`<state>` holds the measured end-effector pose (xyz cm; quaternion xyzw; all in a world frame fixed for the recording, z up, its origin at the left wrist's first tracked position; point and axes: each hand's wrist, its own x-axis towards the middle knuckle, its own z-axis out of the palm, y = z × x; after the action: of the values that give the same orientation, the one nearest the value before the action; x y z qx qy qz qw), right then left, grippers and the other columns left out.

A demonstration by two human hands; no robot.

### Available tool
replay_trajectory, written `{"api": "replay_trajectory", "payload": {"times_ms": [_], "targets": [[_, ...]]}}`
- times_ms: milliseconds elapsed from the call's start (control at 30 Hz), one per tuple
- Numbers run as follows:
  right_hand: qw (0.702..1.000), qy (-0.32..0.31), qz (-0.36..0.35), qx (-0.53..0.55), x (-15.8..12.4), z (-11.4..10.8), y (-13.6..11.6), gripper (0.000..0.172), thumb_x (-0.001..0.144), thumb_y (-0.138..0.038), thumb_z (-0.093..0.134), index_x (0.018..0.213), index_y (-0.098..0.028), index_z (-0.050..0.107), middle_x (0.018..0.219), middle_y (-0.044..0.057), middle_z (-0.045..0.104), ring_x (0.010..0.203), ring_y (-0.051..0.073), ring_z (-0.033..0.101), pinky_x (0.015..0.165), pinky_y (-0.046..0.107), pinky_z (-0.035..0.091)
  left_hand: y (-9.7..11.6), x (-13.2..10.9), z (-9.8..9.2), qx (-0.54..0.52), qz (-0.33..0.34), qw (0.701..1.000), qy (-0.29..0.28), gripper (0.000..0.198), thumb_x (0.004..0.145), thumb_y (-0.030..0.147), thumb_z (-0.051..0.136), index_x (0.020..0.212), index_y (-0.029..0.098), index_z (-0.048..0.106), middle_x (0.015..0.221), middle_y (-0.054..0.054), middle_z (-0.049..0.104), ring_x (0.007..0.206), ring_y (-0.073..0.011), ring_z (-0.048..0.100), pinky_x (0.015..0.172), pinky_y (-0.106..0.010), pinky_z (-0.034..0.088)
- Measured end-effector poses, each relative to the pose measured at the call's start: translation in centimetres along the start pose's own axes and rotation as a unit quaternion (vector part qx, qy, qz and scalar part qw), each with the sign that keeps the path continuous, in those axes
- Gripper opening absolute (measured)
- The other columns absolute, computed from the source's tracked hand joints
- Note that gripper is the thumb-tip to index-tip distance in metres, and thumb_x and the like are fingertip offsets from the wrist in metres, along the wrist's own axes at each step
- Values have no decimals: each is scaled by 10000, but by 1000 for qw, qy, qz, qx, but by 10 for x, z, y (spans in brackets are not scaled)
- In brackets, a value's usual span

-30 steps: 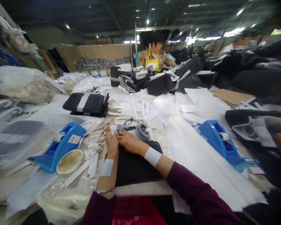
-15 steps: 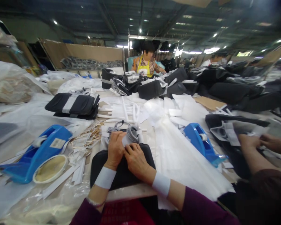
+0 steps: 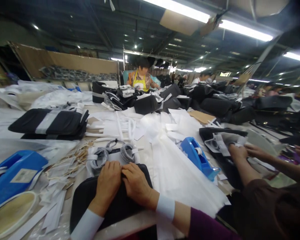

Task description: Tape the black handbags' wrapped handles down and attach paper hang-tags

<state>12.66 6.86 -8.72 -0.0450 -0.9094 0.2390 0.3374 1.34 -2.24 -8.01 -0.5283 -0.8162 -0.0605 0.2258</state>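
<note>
A black bag (image 3: 83, 195) lies flat in front of me at the table's near edge. Coiled grey handles wrapped in clear film show beyond my fingers, one coil (image 3: 99, 157) on the left and another coil (image 3: 128, 153) on the right. My left hand (image 3: 108, 181) is bent over the middle of the bag's far side, fingertips closed on it. Touching it, my right hand (image 3: 137, 184) pinches at the same spot with thumb and fingers together. The exact bit between the fingertips is hidden. White bands circle both wrists.
Blue tape dispensers (image 3: 18, 175) (image 3: 198, 156) stand at left and right. A stack of black bags (image 3: 48, 122) lies at back left, white sheets (image 3: 175, 173) at right. A co-worker's hands (image 3: 240, 153) handle another black bag at right. Another person (image 3: 141, 80) stands beyond the piled bags.
The view has swung to the right, so things sit further left. My hands have come down off the grey coils to the bag's upper middle, fingertips together.
</note>
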Motion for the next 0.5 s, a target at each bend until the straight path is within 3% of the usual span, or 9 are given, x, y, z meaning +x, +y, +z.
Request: {"api": "replay_trajectory", "payload": {"times_ms": [167, 300, 400, 500], "targets": [[988, 72, 80, 111, 1, -30, 8, 237, 868, -85, 506, 967, -199, 690, 1021, 56, 671, 989, 169, 596, 919, 311, 486, 2, 2, 0, 14, 0, 1000, 12, 328, 967, 331, 386, 804, 165, 617, 813, -107, 582, 816, -285, 527, 744, -414, 409], [971, 118, 178, 111, 38, -59, 43, 201, 860, -115, 520, 908, -201, 696, 947, 34, 689, 927, 161, 630, 868, 286, 494, 0, 2, 5, -56, -15, 998, 4, 393, 968, 441, 391, 770, 182, 611, 757, -71, 603, 771, -252, 565, 741, -383, 399], [963, 43, 265, 22, 94, -62, 81, 209, 854, -107, 518, 943, -184, 691, 968, 28, 712, 927, 147, 646, 862, 263, 490, -1, 2, 6, -88, -45, 995, -19, 425, 969, 468, 377, 748, 188, 607, 727, -66, 628, 745, -249, 595, 718, -374, 398], [954, -41, 296, -22, 153, -46, 109, 137, 830, -137, 582, 893, -157, 701, 916, 60, 724, 916, 189, 662, 832, 300, 498, -2, 3, 4, -117, -65, 990, -48, 421, 966, 473, 373, 766, 194, 615, 759, -76, 661, 771, -252, 621, 729, -370, 409]]}}
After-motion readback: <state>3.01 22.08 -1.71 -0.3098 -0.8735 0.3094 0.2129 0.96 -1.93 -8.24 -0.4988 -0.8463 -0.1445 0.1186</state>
